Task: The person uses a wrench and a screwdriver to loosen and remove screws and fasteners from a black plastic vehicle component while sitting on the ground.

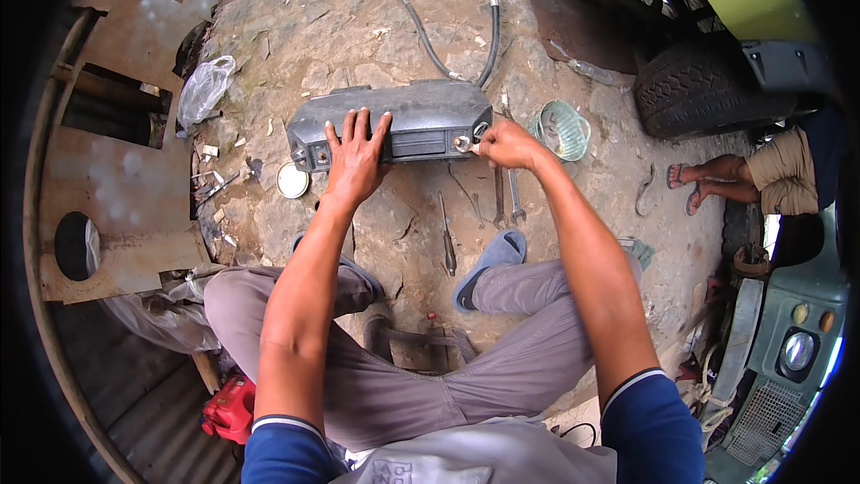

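Observation:
A long dark grey plastic housing (pixel 412 108) with bevelled ends and a ribbed recessed front lies on the stony ground before me. My left hand (pixel 358 157) rests on its top and front, fingers spread, pressing against it left of the middle. At its right end my right hand (pixel 508 145) has its fingers closed on what looks like a small wrench (pixel 464 144), whose shiny end sits at a fitting on the front face. Another brass-coloured fitting (pixel 323 158) shows near the left end. The fingers hide most of the wrench.
A screwdriver (pixel 448 237) and an open-ended spanner (pixel 517 197) lie in front of my feet. Nearby are a green basket (pixel 563 130), a round tin lid (pixel 292 181) and black hoses (pixel 492 36). A vehicle tyre (pixel 699 85) and another person's legs (pixel 743 175) are at right.

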The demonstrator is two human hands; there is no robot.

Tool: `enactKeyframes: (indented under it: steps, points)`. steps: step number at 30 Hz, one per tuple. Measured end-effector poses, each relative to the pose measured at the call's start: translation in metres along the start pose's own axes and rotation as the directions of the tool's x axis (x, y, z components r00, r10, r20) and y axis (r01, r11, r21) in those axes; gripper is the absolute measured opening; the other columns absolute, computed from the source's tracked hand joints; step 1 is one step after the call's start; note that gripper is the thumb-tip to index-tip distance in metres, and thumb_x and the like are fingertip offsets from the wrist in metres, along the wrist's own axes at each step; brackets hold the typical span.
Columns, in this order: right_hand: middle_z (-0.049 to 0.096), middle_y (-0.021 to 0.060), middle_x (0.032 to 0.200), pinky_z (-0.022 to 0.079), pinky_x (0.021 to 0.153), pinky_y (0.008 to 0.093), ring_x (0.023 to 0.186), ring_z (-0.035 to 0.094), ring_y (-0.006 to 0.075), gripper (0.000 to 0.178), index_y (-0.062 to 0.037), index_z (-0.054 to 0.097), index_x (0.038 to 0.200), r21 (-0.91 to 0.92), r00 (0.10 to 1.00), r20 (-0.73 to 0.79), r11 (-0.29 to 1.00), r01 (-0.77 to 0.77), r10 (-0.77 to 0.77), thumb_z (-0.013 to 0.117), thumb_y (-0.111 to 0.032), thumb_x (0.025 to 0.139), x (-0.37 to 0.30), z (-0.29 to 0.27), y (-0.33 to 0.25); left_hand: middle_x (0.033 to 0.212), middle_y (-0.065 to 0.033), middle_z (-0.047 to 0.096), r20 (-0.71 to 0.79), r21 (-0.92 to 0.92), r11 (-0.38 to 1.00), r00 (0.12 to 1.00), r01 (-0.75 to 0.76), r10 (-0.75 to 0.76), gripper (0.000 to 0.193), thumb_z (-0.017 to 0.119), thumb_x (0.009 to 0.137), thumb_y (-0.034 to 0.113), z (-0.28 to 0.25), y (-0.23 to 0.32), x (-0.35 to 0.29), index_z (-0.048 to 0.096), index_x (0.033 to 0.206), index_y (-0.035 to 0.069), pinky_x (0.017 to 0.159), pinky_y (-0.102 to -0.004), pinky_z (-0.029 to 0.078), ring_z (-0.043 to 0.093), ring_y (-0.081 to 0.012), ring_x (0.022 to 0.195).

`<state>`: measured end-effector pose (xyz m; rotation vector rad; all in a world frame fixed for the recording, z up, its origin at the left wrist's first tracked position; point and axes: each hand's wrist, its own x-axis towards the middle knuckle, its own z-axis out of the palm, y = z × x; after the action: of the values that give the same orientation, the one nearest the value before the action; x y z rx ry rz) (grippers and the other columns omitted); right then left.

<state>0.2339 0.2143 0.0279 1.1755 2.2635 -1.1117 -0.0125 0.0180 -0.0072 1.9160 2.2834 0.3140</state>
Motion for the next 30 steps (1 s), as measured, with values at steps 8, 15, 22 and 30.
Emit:
enactKeyframes:
  steps: [8,15,22,30]
  points:
    - [0.075,0.0153,0.116,0.059,0.087,0.043,0.107,0.073,0.033,0.026,-0.004,0.077,0.108,-0.756,0.992,0.113,0.643,0.117,-0.048,0.063,-0.014,0.089,-0.004,-0.027,-0.103,0.158,-0.0219,0.037,-0.01,0.035,0.999,1.0,0.008,-0.007,0.101,0.09,0.074,0.027,0.006,-0.002,-0.003,0.036,0.159,0.02,0.117,-0.0717,0.02,0.032,-0.0417,0.149]
    - [0.075,0.0103,0.079,0.052,0.057,0.0377,0.059,0.065,0.0192,0.03,-0.0022,0.077,0.095,0.28,0.997,-0.036,0.958,-0.061,0.074,0.07,-0.032,0.095,-0.028,0.013,-0.009,0.158,-0.022,0.037,-0.001,0.019,1.0,1.0,0.025,-0.025,0.1,0.09,0.073,0.028,0.0,-0.007,-0.004,0.037,0.158,0.02,0.118,-0.0721,0.02,0.032,-0.0415,0.149]
    - [0.064,0.0027,0.074,0.045,0.045,0.0267,0.054,0.056,0.0091,0.026,-0.0012,0.07,0.1,0.888,0.955,-0.158,0.46,0.026,0.251,0.064,-0.026,0.103,-0.027,0.113,-0.007,0.159,-0.022,0.037,0.005,0.004,1.0,1.0,0.024,-0.024,0.099,0.089,0.075,0.029,0.002,-0.003,0.0,0.037,0.158,0.02,0.119,-0.0719,0.017,0.03,-0.0415,0.15]
    - [0.064,0.0042,0.072,0.046,0.044,0.0257,0.053,0.058,0.0094,0.029,0.0016,0.068,0.1,0.91,0.951,-0.21,0.401,0.105,0.228,0.06,-0.026,0.106,-0.025,0.128,-0.014,0.16,-0.0224,0.036,0.011,0.009,1.0,1.0,0.026,-0.026,0.101,0.089,0.074,0.028,0.001,-0.002,-0.001,0.035,0.159,0.02,0.119,-0.0718,0.017,0.029,-0.0416,0.151]
